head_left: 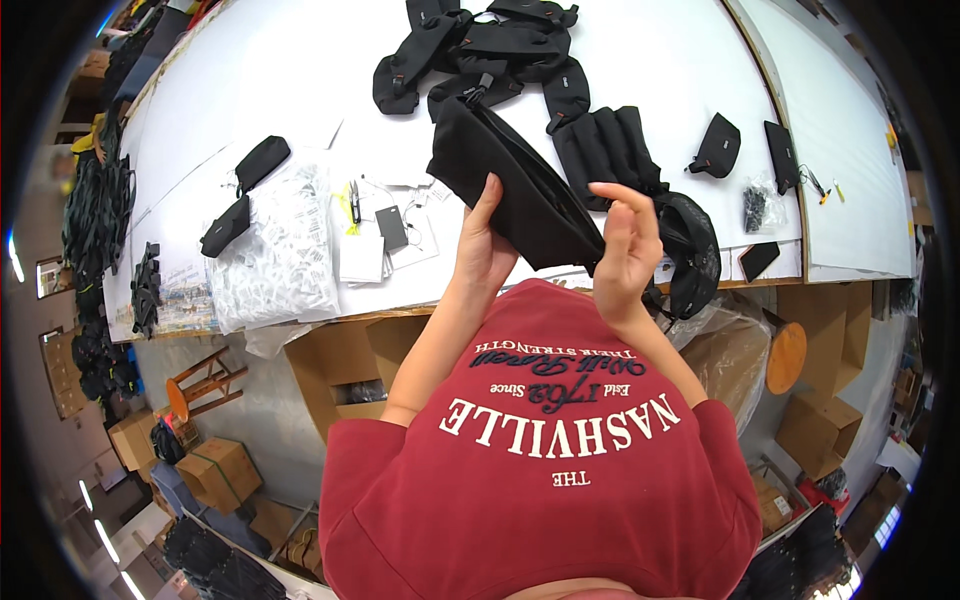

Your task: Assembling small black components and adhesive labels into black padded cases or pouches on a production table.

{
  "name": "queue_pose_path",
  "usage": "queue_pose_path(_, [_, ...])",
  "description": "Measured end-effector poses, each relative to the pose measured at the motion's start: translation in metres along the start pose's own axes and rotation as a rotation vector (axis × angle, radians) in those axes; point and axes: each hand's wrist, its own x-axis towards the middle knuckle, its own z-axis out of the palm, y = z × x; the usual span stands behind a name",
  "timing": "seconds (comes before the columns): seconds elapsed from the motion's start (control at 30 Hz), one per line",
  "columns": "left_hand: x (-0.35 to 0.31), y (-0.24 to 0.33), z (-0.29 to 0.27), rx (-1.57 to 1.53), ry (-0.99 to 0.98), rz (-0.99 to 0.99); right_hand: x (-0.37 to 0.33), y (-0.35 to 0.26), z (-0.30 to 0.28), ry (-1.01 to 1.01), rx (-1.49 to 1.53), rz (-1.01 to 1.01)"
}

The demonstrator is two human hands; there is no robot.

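A black fabric pouch (pixel 520 195) with a long zip along its upper right side is held up in front of my chest, tilted down to the right. My left hand (pixel 487 235) grips its near left side, thumb on the front and the other fingers behind. The zip side looks parted, showing a dark gap. My right hand (pixel 630 245) is raised beside the pouch's lower right corner, fingers apart and loosely bent, with nothing visible in them. Whether it touches that corner is hard to tell.
Black pouches (pixel 515 45) lie heaped at the table's far middle, others (pixel 605 150) stacked right of my hands. A clear bag of white packets (pixel 275 250) lies left, near a small black-and-white card (pixel 391 228). A phone (pixel 759 261) lies at the right front edge. Cardboard boxes (pixel 345 365) stand below.
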Motion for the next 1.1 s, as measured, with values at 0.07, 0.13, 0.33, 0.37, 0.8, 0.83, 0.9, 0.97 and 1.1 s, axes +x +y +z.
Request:
queue_pose_path(0.07, [0.002,0.003,0.007,0.022,-0.020,0.051,-0.003,0.010,0.002,0.059,0.213,0.120])
queue_pose_path(0.13, [0.002,0.005,0.011,0.085,-0.029,0.113,-0.005,0.015,0.001,0.107,0.497,0.370])
queue_pose_path(0.33, [0.003,0.020,0.021,0.265,-0.119,0.271,-0.013,0.029,-0.005,-0.025,0.618,0.984])
queue_pose_path(0.37, [0.004,0.021,0.020,0.266,-0.123,0.266,-0.013,0.034,-0.009,-0.065,0.616,0.952])
queue_pose_path(0.8, [-0.010,0.020,0.035,0.570,-0.192,0.075,0.070,-0.012,-0.030,-0.087,-0.318,-0.238])
queue_pose_path(0.83, [-0.012,0.020,0.037,0.558,-0.186,0.060,0.072,-0.010,-0.030,-0.174,-0.412,-0.252])
queue_pose_path(0.9, [-0.013,0.020,0.038,0.546,-0.174,0.049,0.071,-0.009,-0.028,-0.143,-0.439,-0.323])
queue_pose_path(0.97, [-0.013,0.021,0.036,0.576,-0.141,0.011,0.069,-0.009,-0.029,-0.188,-0.522,-0.319])
queue_pose_path(1.1, [-0.012,0.017,0.032,0.600,-0.115,0.003,0.067,-0.006,-0.029,-0.193,-0.582,-0.444])
